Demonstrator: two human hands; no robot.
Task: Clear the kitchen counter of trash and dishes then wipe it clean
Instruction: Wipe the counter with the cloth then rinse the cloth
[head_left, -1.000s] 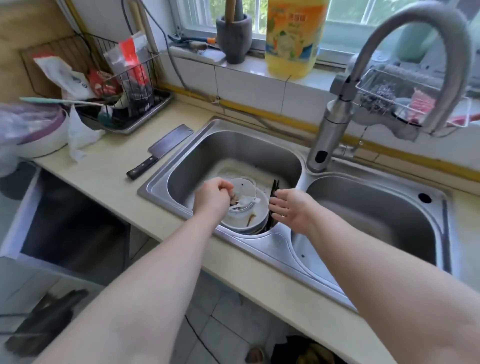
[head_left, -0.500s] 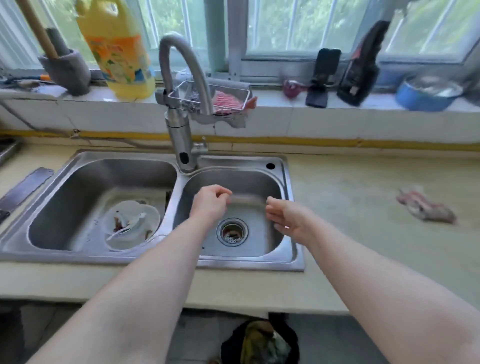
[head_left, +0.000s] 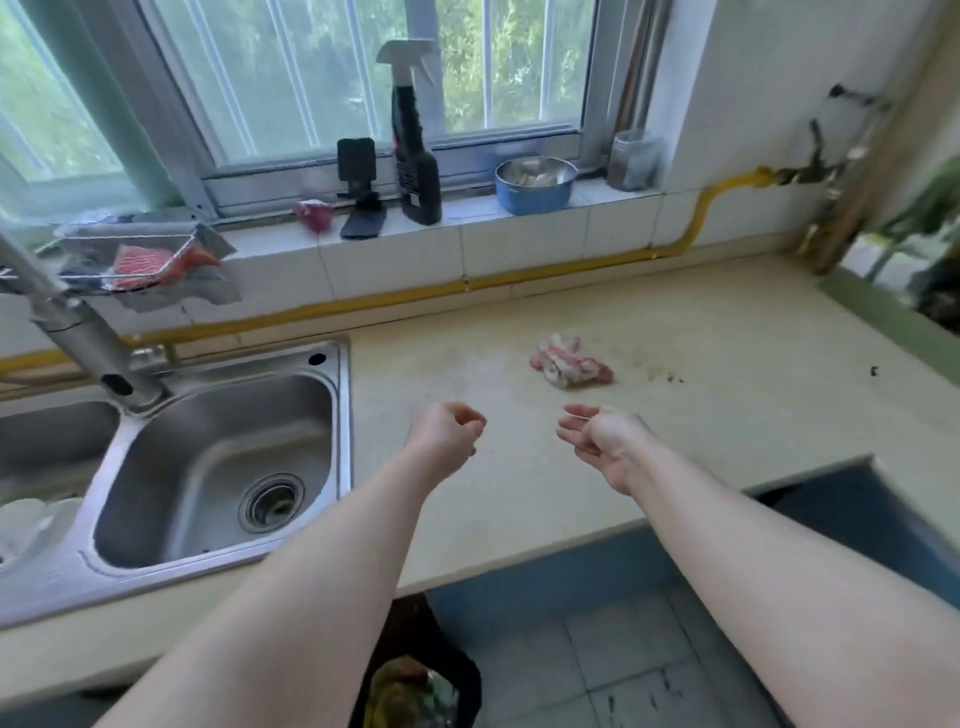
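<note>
A crumpled pink and white rag (head_left: 569, 361) lies on the beige counter (head_left: 701, 395), with a few dark crumbs (head_left: 670, 377) to its right. My left hand (head_left: 448, 432) hovers over the counter just right of the sink, its fingers curled into a loose fist with nothing visible in it. My right hand (head_left: 600, 441) is beside it, palm turned inward, fingers apart and holding nothing. Both hands are short of the rag and nearer to me. White dishes (head_left: 26, 525) show at the far left edge in the left sink basin.
The right sink basin (head_left: 218, 467) with its drain and the faucet (head_left: 78, 332) are on the left. The sill holds a wire rack with sponges (head_left: 140, 257), a black spray bottle (head_left: 413, 150) and a blue bowl (head_left: 535, 184). A black trash bag (head_left: 415, 686) sits below the counter.
The view has swung right from the left basin with the dishes to the counter. Both hands moved right, out of the sink and over the counter toward the rag.
</note>
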